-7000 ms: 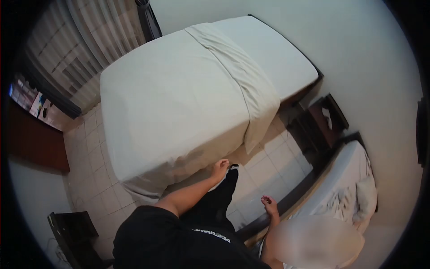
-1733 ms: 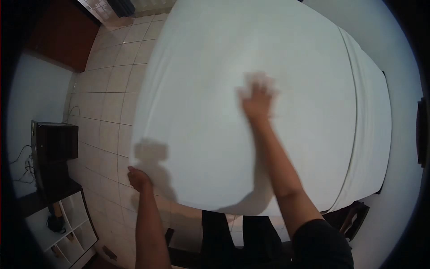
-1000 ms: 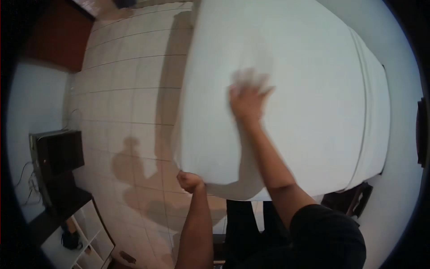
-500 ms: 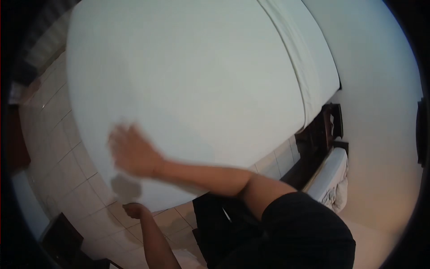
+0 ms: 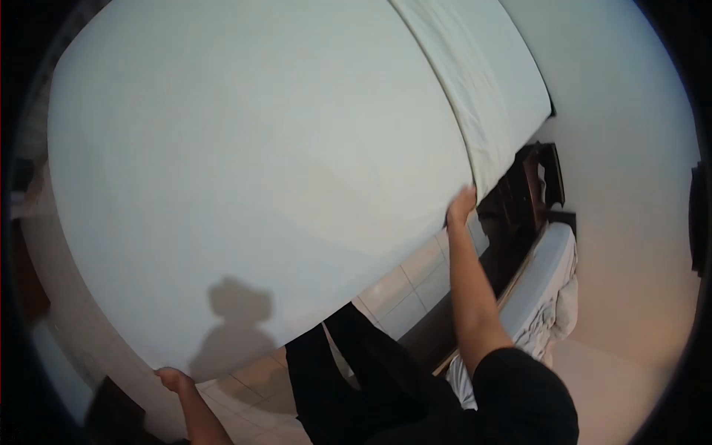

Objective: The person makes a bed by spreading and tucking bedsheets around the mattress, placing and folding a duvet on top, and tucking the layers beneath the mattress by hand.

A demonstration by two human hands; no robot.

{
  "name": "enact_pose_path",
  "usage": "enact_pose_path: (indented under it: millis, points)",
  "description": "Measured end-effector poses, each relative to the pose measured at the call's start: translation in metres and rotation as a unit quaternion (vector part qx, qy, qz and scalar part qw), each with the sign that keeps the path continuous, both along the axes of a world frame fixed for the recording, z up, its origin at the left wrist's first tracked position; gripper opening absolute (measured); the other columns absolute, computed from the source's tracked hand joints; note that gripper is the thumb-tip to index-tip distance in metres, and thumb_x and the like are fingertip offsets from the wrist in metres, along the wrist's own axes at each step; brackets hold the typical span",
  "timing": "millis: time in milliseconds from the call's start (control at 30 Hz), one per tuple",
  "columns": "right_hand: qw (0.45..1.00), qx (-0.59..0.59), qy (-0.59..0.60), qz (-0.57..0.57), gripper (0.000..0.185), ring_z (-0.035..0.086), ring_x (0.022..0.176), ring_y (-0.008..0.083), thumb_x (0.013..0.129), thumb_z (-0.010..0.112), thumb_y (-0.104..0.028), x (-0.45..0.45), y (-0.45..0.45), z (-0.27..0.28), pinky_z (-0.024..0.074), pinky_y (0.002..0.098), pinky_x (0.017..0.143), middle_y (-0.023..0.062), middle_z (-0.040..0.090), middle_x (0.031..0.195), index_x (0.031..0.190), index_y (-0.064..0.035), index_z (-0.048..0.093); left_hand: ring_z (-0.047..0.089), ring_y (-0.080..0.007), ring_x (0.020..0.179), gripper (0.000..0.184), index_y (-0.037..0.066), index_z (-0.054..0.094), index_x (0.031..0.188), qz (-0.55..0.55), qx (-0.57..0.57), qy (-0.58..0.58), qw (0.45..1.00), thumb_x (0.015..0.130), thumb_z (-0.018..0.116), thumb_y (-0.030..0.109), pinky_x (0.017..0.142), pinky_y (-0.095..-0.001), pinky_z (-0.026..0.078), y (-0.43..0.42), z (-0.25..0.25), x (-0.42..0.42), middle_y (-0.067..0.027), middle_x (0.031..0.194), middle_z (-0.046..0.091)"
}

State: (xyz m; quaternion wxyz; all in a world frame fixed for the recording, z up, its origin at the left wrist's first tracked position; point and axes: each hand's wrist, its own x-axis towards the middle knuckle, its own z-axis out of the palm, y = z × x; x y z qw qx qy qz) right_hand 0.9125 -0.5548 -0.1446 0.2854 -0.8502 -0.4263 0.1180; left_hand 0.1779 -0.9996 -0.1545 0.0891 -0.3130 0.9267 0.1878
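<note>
A pale sheet (image 5: 252, 148) covers the bed from upper left to center, its folded band (image 5: 463, 89) at upper right. The left hand (image 5: 172, 379), partly curled, touches the lower-left corner; the right hand (image 5: 461, 207), loosely bent, meets the edge beside the band. Whether either grips cloth is unclear.

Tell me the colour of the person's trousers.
Black; the trousers show best in the head view.

Home bedroom: large bed (image 5: 252, 148); beside it, nightstand (image 5: 535, 185) and second, narrower bed (image 5: 535, 285).
</note>
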Motion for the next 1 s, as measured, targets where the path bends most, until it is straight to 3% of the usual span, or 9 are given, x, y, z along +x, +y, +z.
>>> enact_pose_path:
  millis: [100, 233, 600, 667, 767, 867, 900, 933, 1000]
  points:
    - [0.766, 0.174, 0.617, -0.043, 0.063, 0.040, 0.124, 0.0281, 0.096, 0.026, -0.051, -0.104, -0.067, 0.018, 0.0359, 0.0407, 0.101, 0.0113, 0.038, 0.140, 0.140, -0.0054, 0.031, 0.053, -0.0394, 0.110, 0.072, -0.008, 0.057, 0.114, -0.024, -0.026, 0.001, 0.999, 0.090, 0.026, 0.052, 0.097, -0.0438, 0.040, 0.007, 0.010, 0.001, -0.0245, 0.121, 0.056]
    - [0.761, -0.006, 0.645, 0.062, 0.063, 0.044, 0.119, 0.0264, 0.094, 0.036, -0.050, -0.188, -0.190, -0.142, 0.0420, 0.0400, 0.095, 0.0111, 0.046, 0.133, 0.137, -0.0041, 0.035, 0.054, -0.0397, 0.108, 0.070, -0.008, 0.058, 0.114, -0.004, -0.030, 0.003, 1.000, 0.091, 0.026, 0.051, 0.095, -0.0450, 0.040, 0.010, 0.011, 0.008, -0.0239, 0.119, 0.057]
    - [0.517, -0.617, 0.593, -0.003, 0.053, 0.049, 0.114, 0.0236, 0.094, 0.042, -0.038, -0.420, -0.467, -0.146, 0.0456, 0.0388, 0.090, 0.0099, 0.045, 0.134, 0.136, -0.0062, 0.037, 0.056, -0.0413, 0.104, 0.067, -0.006, 0.060, 0.111, -0.040, -0.014, -0.018, 0.999, 0.092, 0.028, 0.051, 0.091, -0.0471, 0.043, 0.011, 0.003, 0.027, -0.0245, 0.113, 0.059]
    - [0.210, -0.526, 0.702, 0.432, 0.032, 0.050, 0.116, 0.0233, 0.093, 0.046, -0.021, -0.429, -0.451, -0.061, 0.0425, 0.0354, 0.097, 0.0158, 0.056, 0.121, 0.114, 0.0013, 0.058, 0.056, -0.0417, 0.103, 0.066, -0.004, 0.060, 0.111, -0.052, -0.021, -0.033, 0.998, 0.092, 0.028, 0.050, 0.090, -0.0472, 0.045, 0.008, -0.007, 0.024, -0.0248, 0.112, 0.060]
    - [0.154, -0.581, 0.526, 0.601, 0.035, 0.061, 0.092, 0.0242, 0.083, 0.058, -0.017, -0.492, -0.366, 0.085, 0.0487, 0.0367, 0.081, 0.0088, 0.064, 0.109, 0.117, -0.0073, 0.059, 0.057, -0.0421, 0.103, 0.064, -0.003, 0.060, 0.111, -0.059, -0.037, -0.043, 0.997, 0.093, 0.029, 0.050, 0.089, -0.0474, 0.046, 0.008, 0.004, 0.014, -0.0250, 0.111, 0.060]
    - [0.608, -0.061, 0.374, 0.697, 0.028, 0.061, 0.098, 0.0233, 0.081, 0.061, -0.012, -0.515, -0.251, 0.132, 0.0472, 0.0328, 0.086, 0.0137, 0.064, 0.105, 0.107, -0.0022, 0.061, 0.058, -0.0411, 0.102, 0.067, -0.009, 0.057, 0.111, 0.145, 0.062, -0.033, 0.987, 0.092, 0.032, 0.051, 0.089, -0.0468, 0.047, 0.039, 0.038, 0.024, -0.0283, 0.110, 0.059]
    - [0.727, -0.070, 0.224, 0.645, 0.029, 0.057, 0.106, 0.0301, 0.087, 0.055, -0.013, -0.528, -0.197, 0.162, 0.0446, 0.0357, 0.091, 0.0138, 0.060, 0.114, 0.114, -0.0015, 0.058, 0.058, -0.0407, 0.102, 0.069, -0.011, 0.057, 0.108, 0.201, 0.099, -0.022, 0.974, 0.092, 0.033, 0.052, 0.089, -0.0468, 0.047, 0.042, 0.041, 0.024, -0.0291, 0.109, 0.059]
    - [0.794, -0.054, 0.356, 0.490, 0.037, 0.051, 0.115, 0.0292, 0.089, 0.053, -0.015, -0.526, -0.148, 0.148, 0.0379, 0.0369, 0.099, 0.0164, 0.056, 0.121, 0.123, -0.0010, 0.050, 0.058, -0.0403, 0.102, 0.071, -0.012, 0.058, 0.106, 0.254, 0.137, -0.011, 0.957, 0.091, 0.034, 0.053, 0.090, -0.0468, 0.047, 0.045, 0.044, 0.024, -0.0300, 0.108, 0.059]
    - [0.904, 0.127, 0.102, 0.396, 0.046, 0.027, 0.134, 0.0338, 0.091, 0.050, -0.025, -0.557, -0.088, 0.142, 0.0222, 0.0479, 0.108, 0.0192, 0.036, 0.142, 0.133, -0.0064, 0.044, 0.058, -0.0403, 0.102, 0.070, -0.012, 0.058, 0.106, 0.276, 0.134, -0.010, 0.952, 0.091, 0.033, 0.053, 0.090, -0.0465, 0.047, 0.045, 0.043, 0.025, -0.0296, 0.108, 0.059]
